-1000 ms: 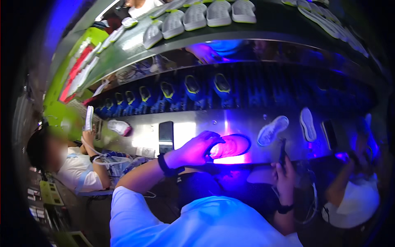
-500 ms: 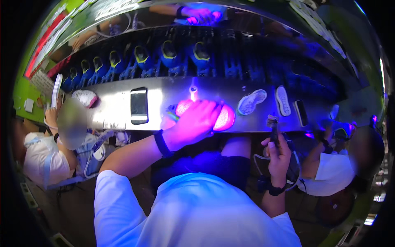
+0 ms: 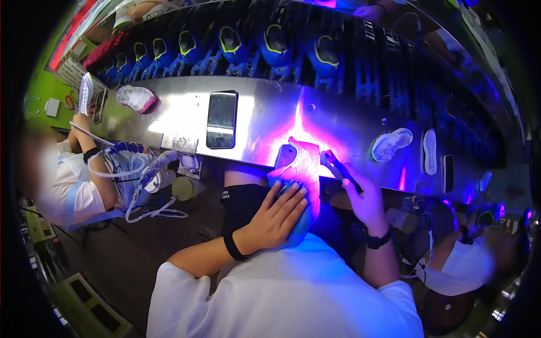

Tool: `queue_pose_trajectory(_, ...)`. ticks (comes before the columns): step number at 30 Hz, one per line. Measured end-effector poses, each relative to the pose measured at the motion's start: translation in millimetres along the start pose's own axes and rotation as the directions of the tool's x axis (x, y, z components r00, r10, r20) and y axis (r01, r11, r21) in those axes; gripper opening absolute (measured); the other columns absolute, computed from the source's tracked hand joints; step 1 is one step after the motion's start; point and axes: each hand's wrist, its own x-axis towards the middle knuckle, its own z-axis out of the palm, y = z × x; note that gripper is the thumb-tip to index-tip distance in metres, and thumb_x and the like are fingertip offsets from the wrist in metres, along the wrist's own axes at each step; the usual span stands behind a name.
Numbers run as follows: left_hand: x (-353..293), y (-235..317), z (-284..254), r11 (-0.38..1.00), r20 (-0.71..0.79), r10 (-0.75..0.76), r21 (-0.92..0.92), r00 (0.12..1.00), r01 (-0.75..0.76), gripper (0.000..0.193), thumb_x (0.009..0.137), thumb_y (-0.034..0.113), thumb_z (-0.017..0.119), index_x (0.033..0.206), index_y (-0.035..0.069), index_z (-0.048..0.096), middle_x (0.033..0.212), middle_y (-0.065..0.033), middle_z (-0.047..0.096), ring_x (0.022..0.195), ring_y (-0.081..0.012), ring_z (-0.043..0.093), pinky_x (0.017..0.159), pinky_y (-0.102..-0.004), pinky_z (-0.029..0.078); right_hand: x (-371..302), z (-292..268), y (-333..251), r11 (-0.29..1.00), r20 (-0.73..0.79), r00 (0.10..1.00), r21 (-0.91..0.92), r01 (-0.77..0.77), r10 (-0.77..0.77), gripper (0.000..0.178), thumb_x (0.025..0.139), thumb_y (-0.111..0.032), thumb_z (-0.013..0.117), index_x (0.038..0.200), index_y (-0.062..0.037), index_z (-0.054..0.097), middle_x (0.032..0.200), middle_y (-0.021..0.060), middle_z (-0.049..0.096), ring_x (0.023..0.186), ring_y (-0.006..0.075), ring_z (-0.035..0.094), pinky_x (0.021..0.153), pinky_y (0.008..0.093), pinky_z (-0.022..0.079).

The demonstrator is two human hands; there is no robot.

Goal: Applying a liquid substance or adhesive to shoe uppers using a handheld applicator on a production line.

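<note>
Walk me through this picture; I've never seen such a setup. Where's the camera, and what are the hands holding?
There's no robot: these are a person's bare hands, filmed by a wide fisheye camera on that person's head, so straight edges bend. The left hand lies over a blue shoe, lit pink-violet, near the bench's edge. The right hand holds a dark tool; I can't tell its exact kind. On the metal bench lie pale soles and a dark, phone-like slab. Behind stands a row of blue shoes with yellow-green collars. Co-workers sit on both sides.
</note>
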Motion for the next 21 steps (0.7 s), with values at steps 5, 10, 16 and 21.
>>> queue_pose_trajectory(5,-8.5,-12.2,-1.9,0.999,0.051,0.04,-0.022,0.998,-0.039,0.051,0.085,0.019,0.066,0.126,-0.009,0.058,0.137,-0.0289,0.057,0.135,-0.043,0.052,0.115,-0.0665,0.03,15.2,16.1,10.4,0.999,-0.026,0.999,0.033,0.035,-0.035,0.041,0.098,-0.014,0.063,0.139,-0.0061,0.06,0.091,0.0111,0.074,0.079,0.0178,0.069,0.075,0.0326,0.053)
queue_pose_trajectory(10,-10.5,-17.1,-3.1,0.998,0.035,0.036,-0.05,0.999,-0.034,0.049,0.084,0.016,0.062,0.127,-0.008,0.06,0.141,-0.0268,0.056,0.136,-0.041,0.052,0.116,-0.0655,0.031,-9.9,20.6,3.0,0.971,0.103,0.985,0.183,-0.155,0.138,0.042,0.1,-0.017,0.064,0.141,-0.0052,0.059,0.094,0.0051,0.072,0.084,0.0111,0.065,0.081,0.0292,0.052)
queue_pose_trajectory(16,-12.1,-24.8,-2.3,0.997,0.049,0.065,-0.043,0.997,-0.063,0.051,0.086,0.018,0.061,0.131,-0.006,0.059,0.143,-0.0248,0.055,0.138,-0.0381,0.051,0.116,-0.0645,0.031,-55.6,36.8,8.2,0.921,0.148,0.972,0.319,-0.223,0.184,0.046,0.1,-0.014,0.065,0.143,-0.0042,0.056,0.093,0.0018,0.067,0.083,0.0097,0.062,0.08,0.0273,0.051)
queue_pose_trajectory(21,-9.8,-26.1,-2.0,0.994,0.074,0.107,-0.04,0.992,-0.104,0.044,0.086,0.016,0.064,0.124,-0.006,0.061,0.139,-0.0251,0.058,0.135,-0.0398,0.054,0.114,-0.0664,0.033,-68.2,17.3,3.1,0.942,0.278,0.952,0.265,-0.207,0.131,0.047,0.101,-0.012,0.062,0.145,0.0023,0.053,0.09,0.0024,0.063,0.083,0.0104,0.059,0.081,0.0277,0.05)
